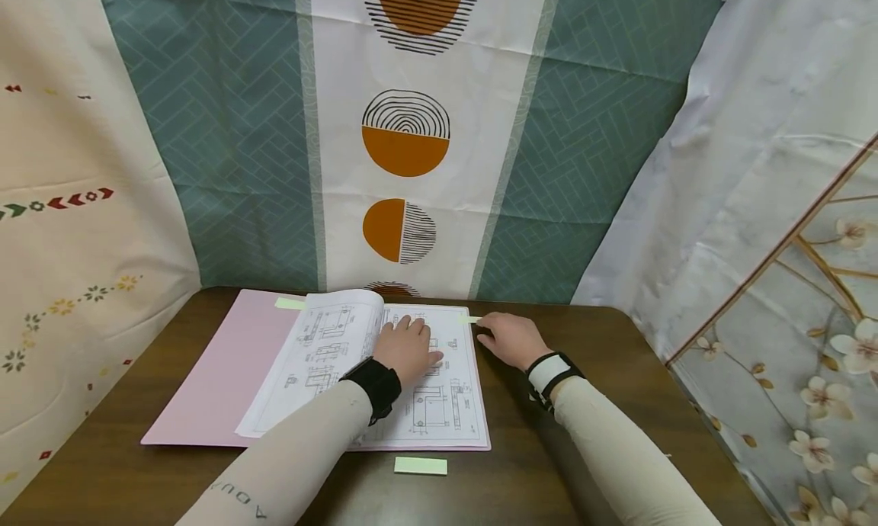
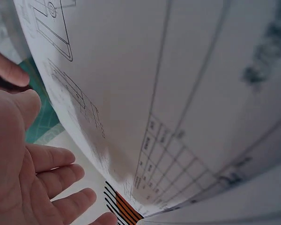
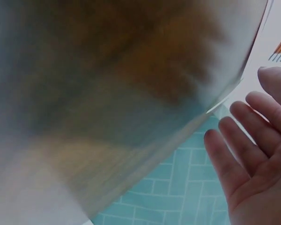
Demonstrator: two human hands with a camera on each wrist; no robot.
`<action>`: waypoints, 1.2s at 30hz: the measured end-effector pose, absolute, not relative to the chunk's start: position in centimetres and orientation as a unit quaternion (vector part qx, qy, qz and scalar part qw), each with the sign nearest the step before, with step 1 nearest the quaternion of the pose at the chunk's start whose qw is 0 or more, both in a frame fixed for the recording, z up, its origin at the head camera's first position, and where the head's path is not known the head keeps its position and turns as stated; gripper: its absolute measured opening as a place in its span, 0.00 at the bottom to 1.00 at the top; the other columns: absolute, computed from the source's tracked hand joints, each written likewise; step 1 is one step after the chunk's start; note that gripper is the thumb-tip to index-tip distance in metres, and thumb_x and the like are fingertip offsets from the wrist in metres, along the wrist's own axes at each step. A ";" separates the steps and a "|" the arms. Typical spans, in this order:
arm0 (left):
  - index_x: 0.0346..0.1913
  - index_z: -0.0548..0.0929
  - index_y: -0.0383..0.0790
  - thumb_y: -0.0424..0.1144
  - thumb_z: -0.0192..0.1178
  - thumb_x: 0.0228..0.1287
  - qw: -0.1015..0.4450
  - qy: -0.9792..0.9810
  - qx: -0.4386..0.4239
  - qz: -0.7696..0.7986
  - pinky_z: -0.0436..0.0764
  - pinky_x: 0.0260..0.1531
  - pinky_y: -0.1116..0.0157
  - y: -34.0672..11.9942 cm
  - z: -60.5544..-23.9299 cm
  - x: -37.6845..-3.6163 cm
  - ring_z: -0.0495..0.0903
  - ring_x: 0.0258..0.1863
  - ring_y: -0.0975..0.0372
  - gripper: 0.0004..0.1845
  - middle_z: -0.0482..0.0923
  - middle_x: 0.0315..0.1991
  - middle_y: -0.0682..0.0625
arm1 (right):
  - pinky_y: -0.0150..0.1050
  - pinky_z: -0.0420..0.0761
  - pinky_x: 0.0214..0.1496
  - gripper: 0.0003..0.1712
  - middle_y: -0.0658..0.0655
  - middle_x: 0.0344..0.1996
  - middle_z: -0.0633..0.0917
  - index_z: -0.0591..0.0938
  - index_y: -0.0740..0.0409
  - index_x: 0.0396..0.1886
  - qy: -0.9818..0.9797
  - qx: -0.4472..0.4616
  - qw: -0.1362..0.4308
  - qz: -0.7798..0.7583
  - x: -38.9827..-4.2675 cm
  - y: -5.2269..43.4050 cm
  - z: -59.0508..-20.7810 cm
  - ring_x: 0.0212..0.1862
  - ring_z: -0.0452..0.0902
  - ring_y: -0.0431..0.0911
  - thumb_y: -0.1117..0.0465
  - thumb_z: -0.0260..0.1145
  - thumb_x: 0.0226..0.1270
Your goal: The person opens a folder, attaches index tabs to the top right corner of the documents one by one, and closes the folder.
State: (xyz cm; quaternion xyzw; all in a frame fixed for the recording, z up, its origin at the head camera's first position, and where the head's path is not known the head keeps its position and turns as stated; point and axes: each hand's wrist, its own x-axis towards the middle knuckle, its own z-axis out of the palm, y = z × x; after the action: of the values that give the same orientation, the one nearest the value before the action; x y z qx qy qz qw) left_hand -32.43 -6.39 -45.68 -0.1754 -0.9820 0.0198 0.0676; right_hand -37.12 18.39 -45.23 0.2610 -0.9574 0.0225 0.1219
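A booklet of technical drawings lies spread on the table, its pink cover showing at the left. On the right-hand page my left hand rests with fingers extended; its fingers also show in the left wrist view. Beside that page's upper right edge is my right hand, fingertips close to a pale green sticky tab that juts past the edge. In the right wrist view the right hand has loosely extended fingers, with no object visible between them. Whether it touches the tab I cannot tell.
Another pale green sticky tab is at the cover's upper left. A loose pale green strip lies on the brown table in front of the booklet. Patterned cloths hang behind and at both sides.
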 end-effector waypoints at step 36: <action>0.75 0.78 0.30 0.59 0.66 0.79 0.095 -0.973 -0.202 -0.060 0.70 0.74 0.37 -10.9 -43.4 -23.9 0.69 0.79 0.39 0.39 0.73 0.78 0.35 | 0.56 0.78 0.74 0.42 0.59 0.75 0.80 0.78 0.58 0.79 -0.952 0.296 0.048 0.068 -23.9 17.8 -45.3 0.76 0.76 0.55 0.42 0.76 0.74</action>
State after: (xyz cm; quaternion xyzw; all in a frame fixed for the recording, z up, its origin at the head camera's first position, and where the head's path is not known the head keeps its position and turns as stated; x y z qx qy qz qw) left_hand -23.88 -10.87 -43.35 -0.2019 -0.9730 -0.0600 0.0946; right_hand -23.89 17.77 -45.31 0.2959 -0.9516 0.0679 0.0480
